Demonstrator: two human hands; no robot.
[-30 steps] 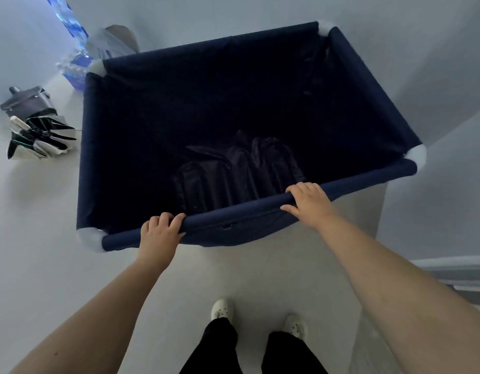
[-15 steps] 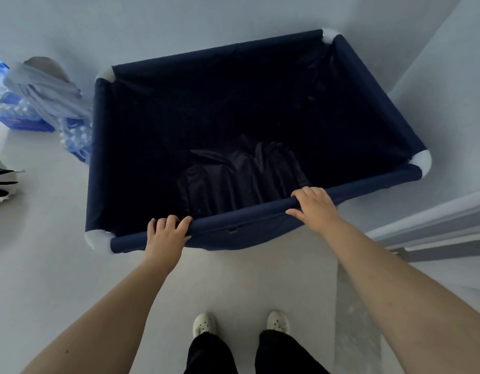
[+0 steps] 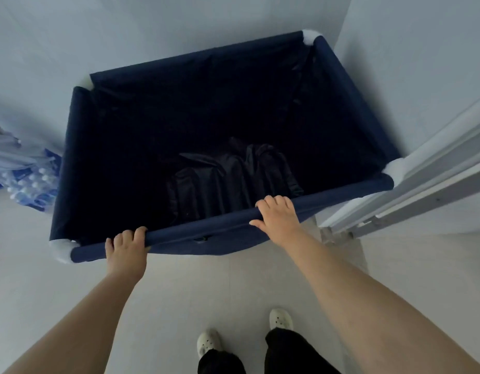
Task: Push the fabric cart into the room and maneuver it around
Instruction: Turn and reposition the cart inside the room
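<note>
A navy fabric cart (image 3: pixel 349 85) with white corner joints fills the middle of the view. Dark folded cloth (image 3: pixel 228 179) lies at its bottom. My left hand (image 3: pixel 127 252) grips the near rail close to its left corner. My right hand (image 3: pixel 278 218) is wrapped over the same rail, right of centre. The cart's right near corner sits close against a white door frame.
A white door frame (image 3: pixel 433 174) with a metal threshold runs along the right. Packs of water bottles (image 3: pixel 31 184) and a grey bag stand on the floor at the left. A pale wall rises just beyond the cart. My white shoes are on the tiled floor below.
The cart and my view have swung to the right, toward the door frame. The items on the left floor have slid out of view. Both hands keep their hold on the rail.
</note>
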